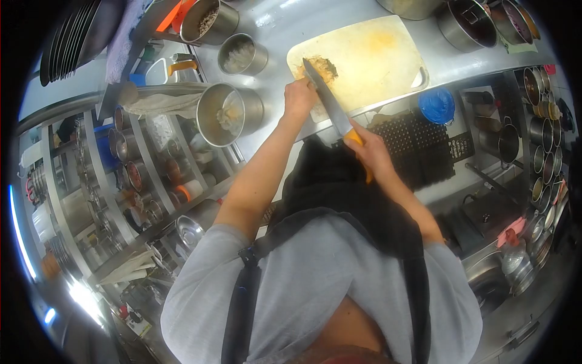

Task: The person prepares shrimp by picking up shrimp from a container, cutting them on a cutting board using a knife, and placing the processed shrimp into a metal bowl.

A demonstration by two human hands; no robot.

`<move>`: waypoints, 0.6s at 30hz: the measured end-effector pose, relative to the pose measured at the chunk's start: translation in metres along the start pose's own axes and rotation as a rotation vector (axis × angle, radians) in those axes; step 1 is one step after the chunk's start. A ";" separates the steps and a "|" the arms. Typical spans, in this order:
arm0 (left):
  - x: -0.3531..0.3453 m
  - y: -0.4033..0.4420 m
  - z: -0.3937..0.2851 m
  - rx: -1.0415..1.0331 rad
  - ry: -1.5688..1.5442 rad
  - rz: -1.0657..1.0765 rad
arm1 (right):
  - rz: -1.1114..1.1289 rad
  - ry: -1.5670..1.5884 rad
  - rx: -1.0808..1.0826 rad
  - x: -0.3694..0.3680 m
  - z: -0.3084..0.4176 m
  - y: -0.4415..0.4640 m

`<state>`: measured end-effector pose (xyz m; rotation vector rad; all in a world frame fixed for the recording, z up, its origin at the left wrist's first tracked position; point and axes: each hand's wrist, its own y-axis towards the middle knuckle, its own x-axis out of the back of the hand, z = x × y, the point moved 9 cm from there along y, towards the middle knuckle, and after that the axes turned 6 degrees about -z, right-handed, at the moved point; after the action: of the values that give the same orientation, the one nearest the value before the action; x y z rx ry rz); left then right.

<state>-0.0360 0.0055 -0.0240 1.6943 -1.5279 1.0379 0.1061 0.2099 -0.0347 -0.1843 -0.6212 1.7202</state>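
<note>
A large knife with an orange handle lies over the left part of a pale cutting board. My right hand is wrapped round the handle. Beside the blade, at the board's left edge, my left hand has its fingers drawn together; whether they hold anything is hidden. Chopped brownish food is heaped around the blade near its tip. Left of the board stand a metal pot with pale food in it and a smaller pot with whitish pieces.
Another pot with small pieces stands at the upper left, near an orange-handled tool. Metal pots stand at the back right. A blue round item lies below the counter edge, beside black perforated mats.
</note>
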 end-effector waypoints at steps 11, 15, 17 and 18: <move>0.004 0.013 -0.007 -0.005 -0.005 0.000 | -0.173 -0.258 0.342 0.027 0.025 -0.022; 0.002 0.021 -0.014 0.052 0.151 0.087 | -0.211 -0.250 0.356 0.032 0.026 -0.028; 0.017 0.026 -0.008 0.091 0.147 0.055 | -0.224 -0.287 0.312 0.039 0.028 -0.029; 0.031 0.029 -0.007 0.056 0.038 0.016 | -0.215 -0.294 0.328 0.041 0.032 -0.029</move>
<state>-0.0654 -0.0075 0.0049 1.6933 -1.5033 1.1241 0.1066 0.2427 0.0158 0.3598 -0.5397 1.6244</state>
